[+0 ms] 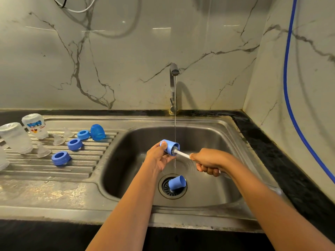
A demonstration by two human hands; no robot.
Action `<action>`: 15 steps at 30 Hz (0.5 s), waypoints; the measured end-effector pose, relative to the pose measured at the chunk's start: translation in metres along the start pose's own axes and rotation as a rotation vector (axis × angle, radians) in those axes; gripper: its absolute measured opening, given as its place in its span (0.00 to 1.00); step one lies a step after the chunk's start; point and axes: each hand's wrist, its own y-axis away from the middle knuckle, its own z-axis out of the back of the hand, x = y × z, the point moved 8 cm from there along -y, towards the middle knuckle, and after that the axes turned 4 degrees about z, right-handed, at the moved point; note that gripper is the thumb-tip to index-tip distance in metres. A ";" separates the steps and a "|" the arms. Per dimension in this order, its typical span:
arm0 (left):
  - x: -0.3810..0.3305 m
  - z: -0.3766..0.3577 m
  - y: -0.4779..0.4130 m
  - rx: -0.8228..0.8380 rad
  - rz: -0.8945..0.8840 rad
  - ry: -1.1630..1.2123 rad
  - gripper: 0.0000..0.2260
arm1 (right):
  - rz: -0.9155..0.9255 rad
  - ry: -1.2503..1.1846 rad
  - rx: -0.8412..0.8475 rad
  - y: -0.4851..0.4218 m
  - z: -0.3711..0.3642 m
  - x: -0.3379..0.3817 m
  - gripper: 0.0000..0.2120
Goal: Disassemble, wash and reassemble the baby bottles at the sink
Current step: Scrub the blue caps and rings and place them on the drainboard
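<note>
Blue cap [176, 182] lies tipped over the sink drain [165, 187], nearest me. Above it my left hand [157, 158] grips a second cap [170, 146], my right hand [208, 161] clamps the brush [183, 154] poked inside, under the stream [175, 127] from the tap [173, 84]. Rings [60, 158], teats [43, 151] and bottles [17, 137] stand farther left.

On my feed the tap [173, 87] stands against a pale wall panel [126, 57] veined in dark grey, with the black countertop [264, 140] running along its base and away to its right. Well to the right of the tap a blue hose [285, 75] drops down the side wall. High up to its left, a white cable [79, 11] loops beside a black cable [61, 5].
</note>
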 end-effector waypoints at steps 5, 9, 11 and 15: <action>-0.004 0.008 -0.005 -0.030 -0.003 0.047 0.10 | 0.012 -0.055 0.013 0.005 0.012 -0.001 0.21; -0.006 0.007 -0.004 0.000 0.018 0.100 0.08 | -0.003 -0.040 -0.062 0.004 0.023 -0.005 0.21; -0.005 0.003 -0.001 0.011 0.017 0.053 0.11 | -0.031 -0.035 -0.053 0.004 0.021 -0.008 0.21; -0.001 -0.001 -0.002 0.020 -0.005 -0.019 0.14 | -0.043 -0.008 -0.010 0.002 0.007 -0.008 0.22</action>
